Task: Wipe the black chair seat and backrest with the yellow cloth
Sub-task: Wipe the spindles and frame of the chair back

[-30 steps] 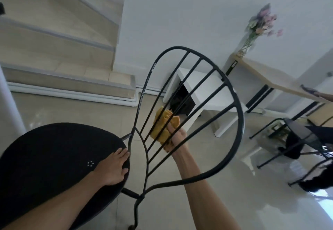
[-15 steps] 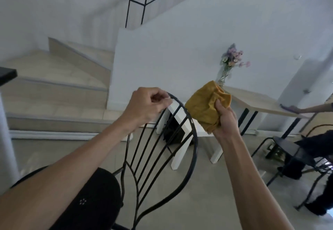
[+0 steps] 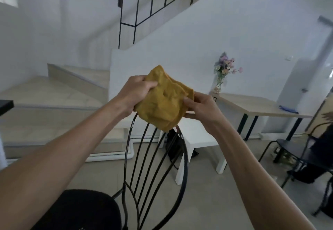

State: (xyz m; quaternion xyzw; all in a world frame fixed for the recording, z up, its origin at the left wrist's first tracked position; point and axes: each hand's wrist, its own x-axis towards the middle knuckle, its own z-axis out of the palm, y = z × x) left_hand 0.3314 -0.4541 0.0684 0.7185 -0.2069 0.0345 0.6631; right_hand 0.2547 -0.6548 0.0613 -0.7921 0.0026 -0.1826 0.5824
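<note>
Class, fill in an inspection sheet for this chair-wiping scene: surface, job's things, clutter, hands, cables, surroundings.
Surface: black seat, partly in view; wire backrest upright.
Job's things: yellow cloth, crumpled, held over the backrest's top; whether they touch cannot be told.
Clutter: dark item under the white side table; blue item on the wooden table.
Hands: left hand and right hand each grip one side of the cloth.
Cables: nothing seen for certain.
Surroundings: pale floor, stairs, black railing, vase of flowers on the wooden table, second black chair at right.
</note>
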